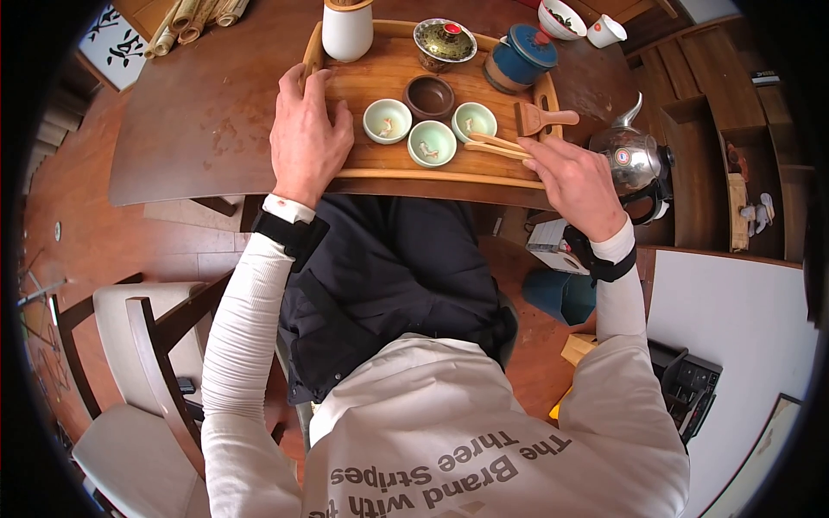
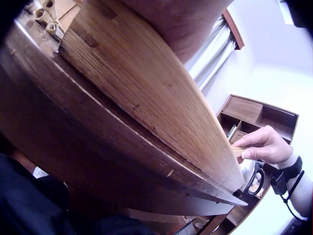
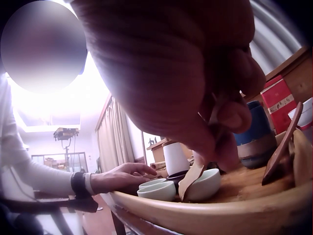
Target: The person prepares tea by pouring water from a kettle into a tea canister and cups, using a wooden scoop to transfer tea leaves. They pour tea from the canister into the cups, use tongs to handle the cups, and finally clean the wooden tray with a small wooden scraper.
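Observation:
My right hand pinches light wooden tongs over the tray's front right part; their tips point left, beside the rightmost green cup. In the right wrist view the tongs hang down in front of a green cup. My left hand rests on the left end of the wooden tray, fingers loosely bent. Two more green cups and a dark brown bowl stand between the hands. Small figures show inside the green cups.
Along the tray's back stand a white canister, a lidded bowl and a blue pot. A wooden brush-like tool lies at its right end. A steel kettle is to the right; bamboo rolls lie back left.

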### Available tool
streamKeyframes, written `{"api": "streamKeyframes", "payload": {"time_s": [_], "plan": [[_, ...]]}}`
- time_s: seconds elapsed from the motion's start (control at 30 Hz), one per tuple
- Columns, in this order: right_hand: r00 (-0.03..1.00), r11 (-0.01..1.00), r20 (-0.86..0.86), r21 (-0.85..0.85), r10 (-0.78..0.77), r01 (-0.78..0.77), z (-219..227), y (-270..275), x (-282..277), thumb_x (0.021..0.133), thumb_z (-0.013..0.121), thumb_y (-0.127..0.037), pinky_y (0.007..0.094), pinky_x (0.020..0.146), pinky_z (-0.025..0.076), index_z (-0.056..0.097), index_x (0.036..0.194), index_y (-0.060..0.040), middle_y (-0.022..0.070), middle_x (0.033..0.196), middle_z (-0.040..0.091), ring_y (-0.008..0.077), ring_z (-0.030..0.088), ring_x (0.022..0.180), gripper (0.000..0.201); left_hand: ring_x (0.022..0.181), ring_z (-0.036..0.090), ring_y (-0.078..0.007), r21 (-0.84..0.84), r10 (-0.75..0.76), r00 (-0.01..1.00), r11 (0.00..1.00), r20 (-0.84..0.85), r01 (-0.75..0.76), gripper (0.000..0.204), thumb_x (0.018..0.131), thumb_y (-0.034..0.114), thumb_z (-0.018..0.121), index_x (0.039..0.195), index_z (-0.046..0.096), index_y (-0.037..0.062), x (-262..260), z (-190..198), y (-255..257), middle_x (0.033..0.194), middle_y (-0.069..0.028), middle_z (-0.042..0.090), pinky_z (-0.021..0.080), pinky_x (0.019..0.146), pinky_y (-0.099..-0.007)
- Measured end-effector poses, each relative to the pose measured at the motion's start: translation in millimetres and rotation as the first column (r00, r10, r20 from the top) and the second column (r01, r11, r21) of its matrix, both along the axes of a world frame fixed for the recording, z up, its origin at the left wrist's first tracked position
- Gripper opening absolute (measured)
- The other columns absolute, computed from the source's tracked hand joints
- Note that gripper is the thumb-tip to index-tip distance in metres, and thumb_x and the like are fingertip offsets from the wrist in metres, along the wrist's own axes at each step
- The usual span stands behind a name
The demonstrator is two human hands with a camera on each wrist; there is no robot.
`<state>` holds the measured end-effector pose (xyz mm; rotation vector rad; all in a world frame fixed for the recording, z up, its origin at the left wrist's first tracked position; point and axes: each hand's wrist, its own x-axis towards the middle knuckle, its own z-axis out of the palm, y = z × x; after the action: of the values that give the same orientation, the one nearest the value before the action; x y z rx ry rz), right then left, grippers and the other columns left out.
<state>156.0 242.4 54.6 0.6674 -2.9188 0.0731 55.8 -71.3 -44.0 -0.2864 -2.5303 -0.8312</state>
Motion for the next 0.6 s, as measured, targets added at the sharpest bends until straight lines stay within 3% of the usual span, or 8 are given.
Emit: {"api": "streamKeyframes", "payload": {"time_s": [0.23, 0.3, 0.43, 0.5, 0.6], "plan": [[1.000, 0.999, 0.004, 0.034, 0.007, -0.007, -4.0, -0.4, -2.0, 0.089, 0.064, -0.006, 0.0417, 0.062, 0.054, 0.072, 0.115, -0.0074, 0.0093, 0.089, 0.065, 0.0302, 0.068, 0.075, 0.027, 0.124, 0.057, -0.0397, 0.003, -0.005, 1.000, 1.000, -0.003, 0.005, 0.039, 0.089, 0.018, 0.067, 0.127, 0.061, 0.0102, 0.1, 1.0, -0.2, 0.142, -0.0189, 0.051, 0.052, 0.097, -0.0457], [1.000, 0.999, 0.001, 0.037, 0.006, -0.006, -3.5, -1.3, -1.7, 0.088, 0.064, -0.005, 0.0415, 0.063, 0.054, 0.072, 0.115, -0.0075, 0.0093, 0.089, 0.066, 0.0301, 0.068, 0.075, 0.029, 0.123, 0.057, -0.0400, -0.026, -0.024, 1.000, 0.999, 0.007, 0.025, 0.042, 0.089, 0.017, 0.067, 0.128, 0.060, 0.0026, 0.4, 2.5, -0.4, 0.141, -0.0220, 0.049, 0.054, 0.096, -0.0470], [1.000, 0.998, -0.017, 0.057, 0.018, -0.017, -3.7, 0.4, -1.7, 0.086, 0.064, -0.003, 0.0411, 0.065, 0.055, 0.072, 0.116, -0.0075, 0.0090, 0.091, 0.066, 0.0301, 0.068, 0.078, 0.032, 0.123, 0.057, -0.0400, -0.022, -0.024, 1.000, 0.999, 0.009, 0.024, 0.041, 0.089, 0.017, 0.066, 0.128, 0.060, 0.0025, 1.0, 2.8, -0.2, 0.141, -0.0221, 0.049, 0.054, 0.096, -0.0471], [1.000, 0.998, -0.013, 0.065, 0.015, -0.015, -2.2, 0.7, -1.3, 0.086, 0.064, -0.002, 0.0410, 0.065, 0.055, 0.072, 0.116, -0.0076, 0.0091, 0.091, 0.067, 0.0302, 0.068, 0.078, 0.032, 0.123, 0.057, -0.0394, 0.014, -0.005, 1.000, 1.000, 0.010, 0.005, 0.040, 0.090, 0.017, 0.067, 0.128, 0.061, 0.0096, 0.4, 0.9, 0.1, 0.142, -0.0186, 0.052, 0.052, 0.097, -0.0453], [1.000, 0.999, -0.020, 0.047, 0.016, -0.015, -0.7, 1.9, -1.1, 0.085, 0.064, -0.002, 0.0411, 0.066, 0.055, 0.073, 0.117, -0.0080, 0.0095, 0.091, 0.067, 0.0304, 0.068, 0.079, 0.034, 0.122, 0.058, -0.0394, 0.012, -0.012, 1.000, 1.000, -0.004, 0.013, 0.039, 0.089, 0.016, 0.067, 0.128, 0.061, 0.0093, -0.6, -0.3, -0.1, 0.141, -0.0186, 0.052, 0.052, 0.096, -0.0451]]}}
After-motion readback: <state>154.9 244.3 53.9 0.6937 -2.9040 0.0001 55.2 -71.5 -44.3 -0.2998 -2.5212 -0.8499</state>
